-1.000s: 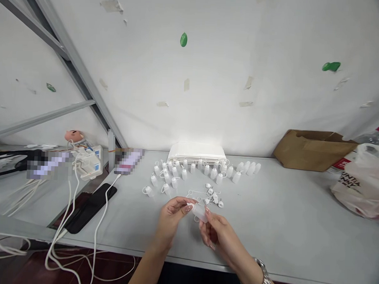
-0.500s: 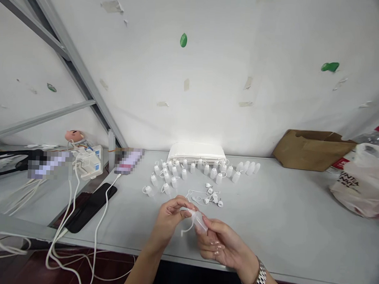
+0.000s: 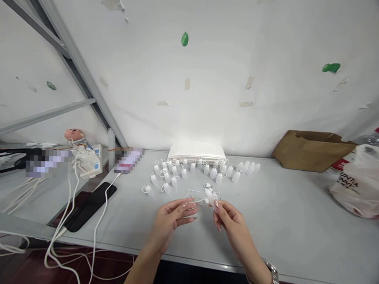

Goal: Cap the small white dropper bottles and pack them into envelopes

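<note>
Between thumb and fingers, my left hand (image 3: 173,216) pinches a thin white strap with a ring at its end. My right hand (image 3: 231,219) grips a small translucent bottle (image 3: 209,196), its tip pointing up and left. The two hands are apart. Just beyond them lies a loose pile of white caps and straps (image 3: 208,186), partly covered by the bottle. Several small bottles with nozzles (image 3: 184,173) stand in a group on the grey table (image 3: 286,230), and a few more bottles (image 3: 252,167) stand at the group's right end.
A white packet (image 3: 197,150) lies by the wall. At the right are a brown paper bag (image 3: 311,151) and a white plastic bag (image 3: 360,183). To the left lie a black power bank (image 3: 90,206), a phone (image 3: 129,160), white cables and a power strip (image 3: 89,162).
My hands have moved apart. The bottle, earlier held between both, is now in my right hand alone, farther forward and tip up, while the strap is in my left hand.
</note>
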`<state>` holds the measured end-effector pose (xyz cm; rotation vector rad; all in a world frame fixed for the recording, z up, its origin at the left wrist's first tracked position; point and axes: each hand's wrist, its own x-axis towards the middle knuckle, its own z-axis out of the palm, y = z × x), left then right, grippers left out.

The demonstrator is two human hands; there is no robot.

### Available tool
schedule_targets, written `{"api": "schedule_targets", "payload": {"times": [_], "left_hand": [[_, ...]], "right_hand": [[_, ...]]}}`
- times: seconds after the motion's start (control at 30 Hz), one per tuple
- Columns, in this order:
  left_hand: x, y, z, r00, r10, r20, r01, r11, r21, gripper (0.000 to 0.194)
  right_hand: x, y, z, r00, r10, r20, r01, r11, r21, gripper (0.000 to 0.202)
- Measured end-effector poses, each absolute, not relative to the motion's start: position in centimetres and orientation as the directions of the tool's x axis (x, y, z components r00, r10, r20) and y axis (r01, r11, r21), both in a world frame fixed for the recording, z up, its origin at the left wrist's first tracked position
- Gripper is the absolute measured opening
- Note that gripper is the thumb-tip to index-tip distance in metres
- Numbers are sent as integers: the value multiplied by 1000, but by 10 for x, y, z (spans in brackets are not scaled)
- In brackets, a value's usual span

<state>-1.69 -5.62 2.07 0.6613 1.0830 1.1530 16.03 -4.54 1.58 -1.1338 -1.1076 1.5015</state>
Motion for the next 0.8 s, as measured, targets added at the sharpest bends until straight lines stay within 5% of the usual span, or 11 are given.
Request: {"api": "schedule_targets", "payload": {"times": [0.33, 0.8], "left_hand": [[-10, -63, 17, -176, 983, -53, -151, 27, 988, 13], [-14, -57, 12, -70, 978, -195, -483, 138, 865, 22]], "right_hand": [[170, -59, 23, -202, 979, -4, 146, 26, -989, 21], [169, -66, 29, -182, 976, 123, 268, 169, -948, 16]]}}
